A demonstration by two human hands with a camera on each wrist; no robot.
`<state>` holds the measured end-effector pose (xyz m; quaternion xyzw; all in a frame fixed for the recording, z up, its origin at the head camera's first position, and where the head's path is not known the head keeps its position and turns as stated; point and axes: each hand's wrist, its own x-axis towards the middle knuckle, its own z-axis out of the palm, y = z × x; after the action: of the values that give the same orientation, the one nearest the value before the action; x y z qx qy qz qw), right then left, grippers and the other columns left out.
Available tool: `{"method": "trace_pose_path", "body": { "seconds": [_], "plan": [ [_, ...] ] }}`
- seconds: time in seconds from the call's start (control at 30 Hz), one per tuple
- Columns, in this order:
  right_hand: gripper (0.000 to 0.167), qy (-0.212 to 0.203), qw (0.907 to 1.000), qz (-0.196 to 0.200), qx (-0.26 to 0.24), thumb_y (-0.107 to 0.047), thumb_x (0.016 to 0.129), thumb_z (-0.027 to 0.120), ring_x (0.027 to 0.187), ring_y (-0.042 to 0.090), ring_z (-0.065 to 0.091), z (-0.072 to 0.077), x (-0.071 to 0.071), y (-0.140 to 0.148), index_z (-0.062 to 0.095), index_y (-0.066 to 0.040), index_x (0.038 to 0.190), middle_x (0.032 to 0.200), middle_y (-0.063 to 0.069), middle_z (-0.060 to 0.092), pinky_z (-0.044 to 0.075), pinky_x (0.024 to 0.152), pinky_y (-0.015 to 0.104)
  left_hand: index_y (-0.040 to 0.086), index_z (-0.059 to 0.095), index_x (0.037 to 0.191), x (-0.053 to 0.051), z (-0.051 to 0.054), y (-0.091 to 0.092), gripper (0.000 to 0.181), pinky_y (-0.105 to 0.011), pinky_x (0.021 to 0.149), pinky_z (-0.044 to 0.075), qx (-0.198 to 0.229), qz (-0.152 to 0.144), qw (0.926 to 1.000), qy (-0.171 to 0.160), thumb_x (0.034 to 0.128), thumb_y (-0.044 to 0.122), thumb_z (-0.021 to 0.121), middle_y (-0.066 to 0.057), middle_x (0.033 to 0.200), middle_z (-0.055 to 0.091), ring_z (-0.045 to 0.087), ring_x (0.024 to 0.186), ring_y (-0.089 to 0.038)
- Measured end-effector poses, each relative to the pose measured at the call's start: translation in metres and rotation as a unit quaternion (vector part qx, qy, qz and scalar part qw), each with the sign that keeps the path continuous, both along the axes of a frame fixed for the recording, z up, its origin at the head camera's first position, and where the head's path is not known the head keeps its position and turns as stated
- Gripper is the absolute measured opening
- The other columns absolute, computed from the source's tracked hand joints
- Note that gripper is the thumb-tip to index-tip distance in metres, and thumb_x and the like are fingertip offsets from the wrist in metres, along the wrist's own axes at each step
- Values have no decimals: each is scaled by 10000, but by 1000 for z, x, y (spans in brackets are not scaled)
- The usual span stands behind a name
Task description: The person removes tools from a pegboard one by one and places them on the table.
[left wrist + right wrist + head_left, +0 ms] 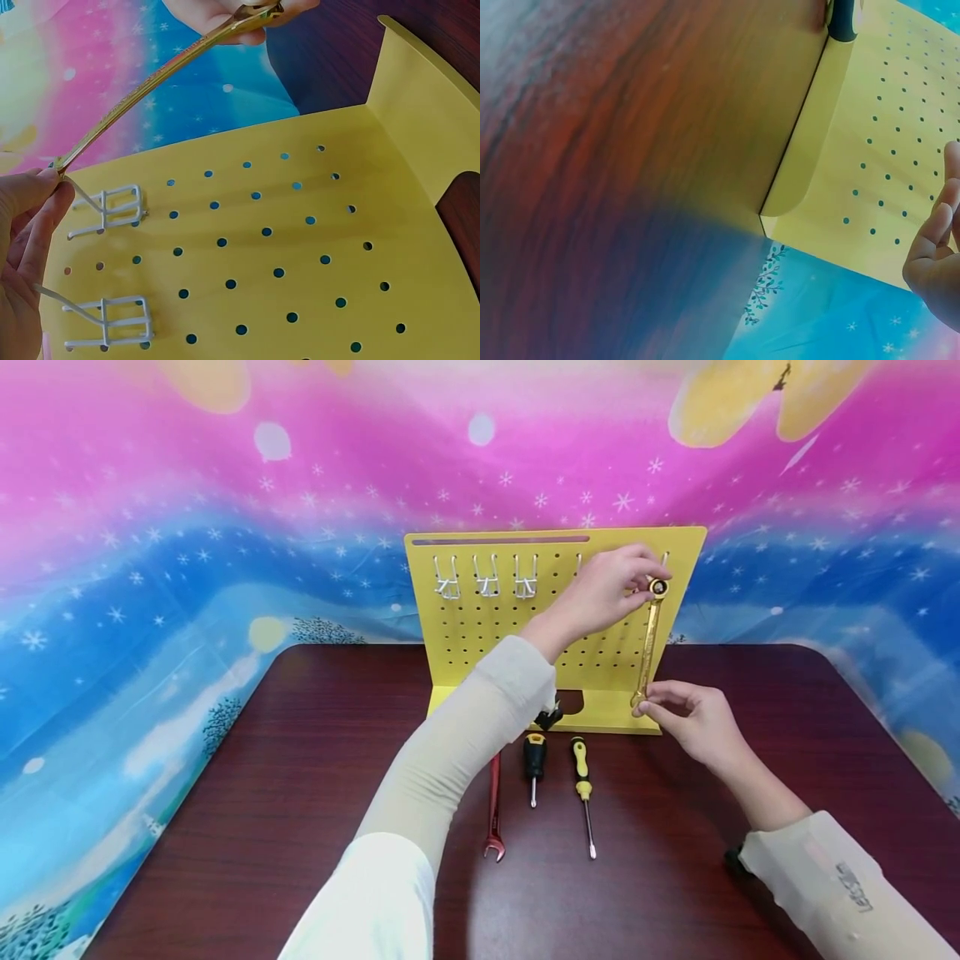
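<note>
A gold combination wrench (649,639) stands nearly upright before the right side of the yellow pegboard (487,635). Its ring end is pinched by my left hand (611,585), close to a white hook (112,206). At the lower end, my right hand (693,722) grips the wrench between thumb and fingers. The left wrist view shows both hands at opposite ends of the wrench. In the right wrist view only part of the right hand (934,262) appears at the edge, and the wrench is out of sight. My left hand hides some of the right-side hooks.
Three white hooks (487,581) line the board's upper left. On the dark wooden table (300,827) lie a red wrench (494,810), partly behind my left sleeve, a short black screwdriver (535,760) and a longer yellow-black screwdriver (582,777). A black item (550,718) sits by the board's base.
</note>
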<state>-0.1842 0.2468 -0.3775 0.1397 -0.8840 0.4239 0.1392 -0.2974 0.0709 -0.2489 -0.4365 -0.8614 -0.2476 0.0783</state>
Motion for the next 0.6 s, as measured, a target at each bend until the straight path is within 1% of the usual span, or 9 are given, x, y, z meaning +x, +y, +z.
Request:
{"method": "trace_pose_path", "body": {
  "seconds": [0.17, 0.3, 0.4, 0.47, 0.53, 0.6],
  "plan": [
    [138, -29, 10000, 28, -41, -53, 895, 718, 819, -190, 605, 2, 3, 0, 735, -11, 1025, 860, 44, 781, 455, 682, 55, 116, 635, 1323, 2, 3, -1, 332, -72, 906, 464, -11, -67, 10000, -17, 993, 139, 598, 7, 1335, 601, 642, 1072, -53],
    [158, 0, 10000, 51, -65, -37, 889, 720, 807, -190, 611, 3, 5, 1, 729, 5, 1042, 856, 66, 781, 460, 652, 67, 112, 632, 1323, 4, 5, -2, 332, -75, 918, 465, -39, -117, 9999, -45, 995, 141, 595, 0, 1339, 597, 643, 1069, -57],
    [167, 23, 9999, 87, -96, -22, 888, 716, 803, -185, 618, 4, 7, 1, 722, 17, 1051, 846, 50, 781, 460, 627, 83, 109, 628, 1330, 6, 7, -2, 337, -74, 914, 464, -39, -148, 9999, -4, 996, 147, 595, -4, 1340, 599, 644, 1071, -58],
    [167, 19, 9998, 130, -145, -15, 889, 711, 801, -174, 626, 6, 8, 1, 717, 22, 1051, 837, 5, 781, 463, 619, 91, 103, 627, 1332, 7, 9, -3, 340, -73, 907, 465, -27, -178, 9998, 37, 996, 146, 594, -9, 1341, 602, 646, 1071, -61],
    [154, 25, 9998, 135, -125, -21, 894, 707, 793, -169, 631, 8, 10, 1, 717, 21, 1042, 819, -88, 770, 465, 622, 87, 102, 628, 1332, 8, 10, -3, 341, -73, 895, 468, -19, -202, 9998, 69, 995, 145, 596, -11, 1339, 605, 646, 1072, -62],
    [143, 6, 9998, 138, -107, -28, 899, 701, 790, -166, 633, 9, 12, 1, 716, 20, 1034, 808, -144, 757, 467, 622, 88, 101, 631, 1328, 9, 11, -4, 339, -75, 890, 470, -17, -226, 9997, 96, 994, 146, 599, -14, 1339, 605, 649, 1069, -63]
  ]
}}
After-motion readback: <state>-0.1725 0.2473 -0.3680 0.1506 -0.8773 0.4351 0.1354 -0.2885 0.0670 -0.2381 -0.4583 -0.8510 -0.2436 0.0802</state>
